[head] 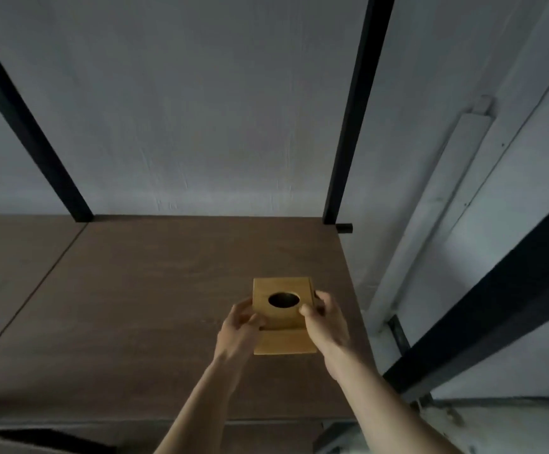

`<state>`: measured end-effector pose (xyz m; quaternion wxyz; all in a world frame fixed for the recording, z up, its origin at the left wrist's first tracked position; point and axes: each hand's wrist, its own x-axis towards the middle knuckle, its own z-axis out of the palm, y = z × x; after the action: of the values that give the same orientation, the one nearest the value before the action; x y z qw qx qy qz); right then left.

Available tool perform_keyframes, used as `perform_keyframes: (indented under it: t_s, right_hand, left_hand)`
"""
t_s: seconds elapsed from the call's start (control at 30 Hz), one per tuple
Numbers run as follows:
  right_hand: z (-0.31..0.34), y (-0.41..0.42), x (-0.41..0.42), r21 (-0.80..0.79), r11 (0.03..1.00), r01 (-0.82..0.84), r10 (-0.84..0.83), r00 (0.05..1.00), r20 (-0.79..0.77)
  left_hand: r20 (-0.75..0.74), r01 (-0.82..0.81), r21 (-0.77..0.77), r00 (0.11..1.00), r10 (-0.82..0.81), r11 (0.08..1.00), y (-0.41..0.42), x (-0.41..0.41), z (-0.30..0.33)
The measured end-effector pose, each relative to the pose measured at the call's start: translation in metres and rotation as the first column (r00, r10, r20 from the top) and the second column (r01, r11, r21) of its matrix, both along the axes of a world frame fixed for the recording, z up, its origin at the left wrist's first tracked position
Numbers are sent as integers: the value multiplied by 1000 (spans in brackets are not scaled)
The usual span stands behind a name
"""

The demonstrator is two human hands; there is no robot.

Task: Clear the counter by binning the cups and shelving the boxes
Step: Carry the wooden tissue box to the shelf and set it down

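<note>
The box (pixel 283 314) was yellowish wood, square, with a dark oval hole in its top face. It sat upright on the brown shelf (pixel 135 306), toward the right side and nearer the front edge than the back wall. A hand touched each side.

I see both hands, left hand (pixel 237 326) & right hand (pixel 327 322), gripping 1 wooden box (pixel 283 314) w/ round top hole, over brown shelf (pixel 135 306), near right edge.
</note>
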<state>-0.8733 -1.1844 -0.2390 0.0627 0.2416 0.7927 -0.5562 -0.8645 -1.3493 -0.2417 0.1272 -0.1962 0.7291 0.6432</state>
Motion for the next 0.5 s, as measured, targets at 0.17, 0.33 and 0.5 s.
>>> perform_keyframes:
  t_s: [0.17, 0.33, 0.5]
  right_hand:
    - [-32, 6, 16, 34, 999, 28, -31, 996, 86]
    - [-50, 16, 18, 38, 999, 31, -36, 992, 119]
    - [-60, 19, 19, 4, 1000, 8, -8, 989, 150]
  left_hand:
    - [69, 72, 0, 995, -72, 997, 5, 11, -35]
    - [109, 135, -33, 985, -130, 990, 13, 13, -52]
    - [115, 161, -71, 982, -153, 984, 17, 12, -63]
